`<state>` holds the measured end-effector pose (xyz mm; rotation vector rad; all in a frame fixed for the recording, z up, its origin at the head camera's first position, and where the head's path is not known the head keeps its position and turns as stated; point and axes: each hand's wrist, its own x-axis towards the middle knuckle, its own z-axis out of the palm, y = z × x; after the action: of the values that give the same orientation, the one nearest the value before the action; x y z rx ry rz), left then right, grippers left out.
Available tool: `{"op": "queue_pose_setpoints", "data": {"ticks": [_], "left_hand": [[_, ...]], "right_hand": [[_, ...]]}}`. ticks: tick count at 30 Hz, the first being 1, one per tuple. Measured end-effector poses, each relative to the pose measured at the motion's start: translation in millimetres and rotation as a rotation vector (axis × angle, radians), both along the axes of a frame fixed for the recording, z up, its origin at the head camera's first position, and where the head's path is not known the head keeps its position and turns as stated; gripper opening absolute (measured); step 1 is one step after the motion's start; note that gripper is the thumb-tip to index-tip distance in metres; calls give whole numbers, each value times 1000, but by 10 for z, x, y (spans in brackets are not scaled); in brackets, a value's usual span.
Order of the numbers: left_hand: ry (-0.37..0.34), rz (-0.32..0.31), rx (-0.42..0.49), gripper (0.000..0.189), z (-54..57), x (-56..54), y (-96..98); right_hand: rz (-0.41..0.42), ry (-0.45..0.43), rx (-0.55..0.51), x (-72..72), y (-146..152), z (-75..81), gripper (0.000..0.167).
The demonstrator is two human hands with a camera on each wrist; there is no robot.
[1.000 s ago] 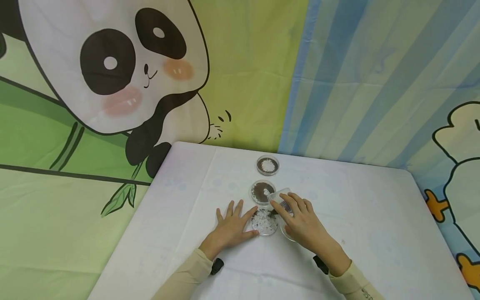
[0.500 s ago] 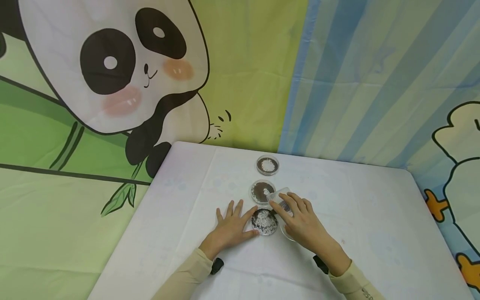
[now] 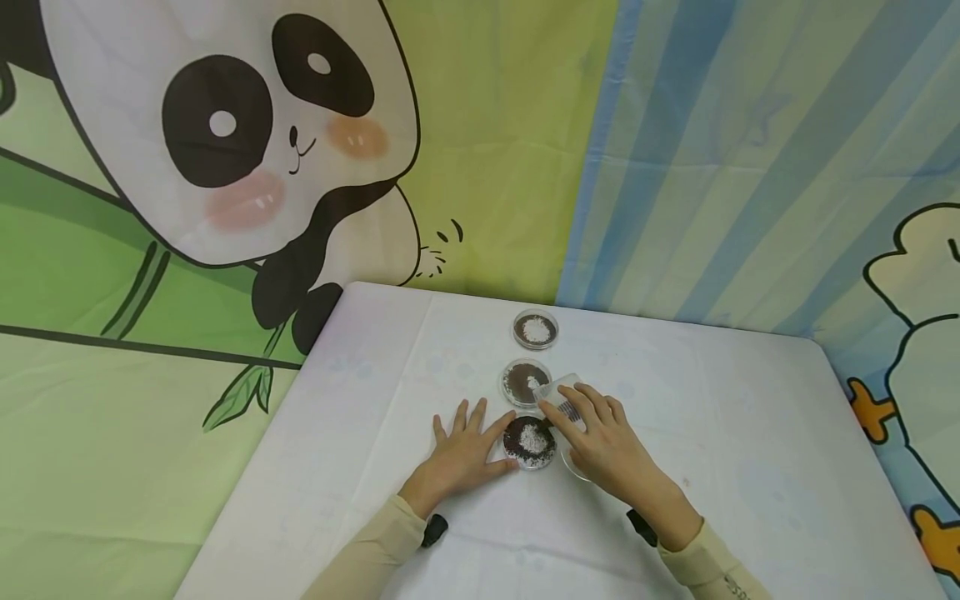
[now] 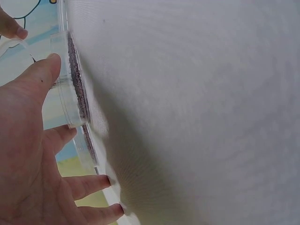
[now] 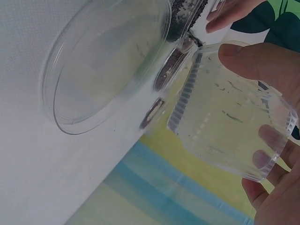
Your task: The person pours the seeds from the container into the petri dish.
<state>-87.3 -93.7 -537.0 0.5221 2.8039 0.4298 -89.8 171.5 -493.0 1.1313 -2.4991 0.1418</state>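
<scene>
The nearest clear petri dish (image 3: pixel 528 468) holds dark grains (image 3: pixel 516 432) around a white heap (image 3: pixel 534 440). My left hand (image 3: pixel 461 457) lies on the table with its fingers spread and straight, the thumb and forefinger at the dish's side. In the left wrist view the thumb (image 4: pixel 44 70) overlaps the dish's clear wall (image 4: pixel 68 105). My right hand (image 3: pixel 611 442) grips a clear plastic box (image 5: pixel 225 112) with a striped edge, tilted low beside this dish. Bits cling to the box's inside, and dark material shows at its lower corner, near the dish.
Beyond lie a middle petri dish (image 3: pixel 503 386) and a far petri dish (image 3: pixel 515 336), both with dark and white contents. A wide clear dish (image 5: pixel 56 103) sits under my right hand. The white table (image 3: pixel 750 433) ends at a printed cloth backdrop (image 3: pixel 510 150).
The nearest dish's white scatter has drawn into a heap in the middle, with more dark grains showing around it. Both hands and the box have stayed in nearly the same place.
</scene>
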Motion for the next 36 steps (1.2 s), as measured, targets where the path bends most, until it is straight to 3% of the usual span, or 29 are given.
{"op": "queue_pose_setpoints", "data": {"ticks": [20,30,36], "left_hand": [[33,2,-24,79,2,7,17],[30,5,-5,79,7,13,12],[34,2,-3,79,15,12,6]], "right_hand": [[-1,7,-33,-4,10,-12,99],[0,-177,-194,-2,78,-2,104],[6,-285,-372,-24,145,-87,103]]}}
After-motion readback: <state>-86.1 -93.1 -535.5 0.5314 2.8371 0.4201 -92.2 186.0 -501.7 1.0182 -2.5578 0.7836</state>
